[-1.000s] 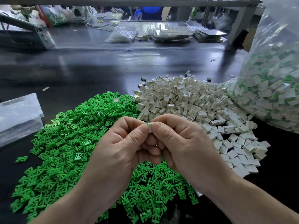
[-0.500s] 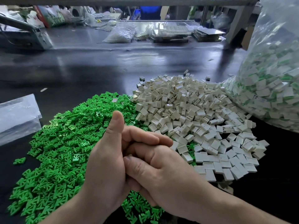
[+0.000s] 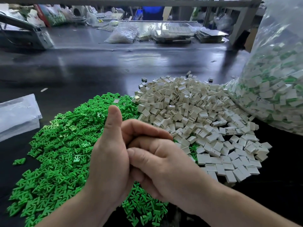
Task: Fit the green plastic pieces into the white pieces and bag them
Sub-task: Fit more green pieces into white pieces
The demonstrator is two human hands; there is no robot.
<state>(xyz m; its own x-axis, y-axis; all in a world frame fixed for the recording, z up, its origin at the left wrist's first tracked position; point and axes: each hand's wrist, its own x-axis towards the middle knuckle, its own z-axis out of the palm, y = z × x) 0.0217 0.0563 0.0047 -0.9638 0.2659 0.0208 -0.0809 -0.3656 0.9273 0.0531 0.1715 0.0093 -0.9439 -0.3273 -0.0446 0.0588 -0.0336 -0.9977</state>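
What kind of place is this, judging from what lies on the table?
Probably a small factory or hand-assembly workshop: heaps of loose green pieces and white pieces lie side by side on a long dark workbench, and a big clear bag of fitted parts stands at the right.

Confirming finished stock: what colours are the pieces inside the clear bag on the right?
White with green parts, seen through the clear bag; head view.
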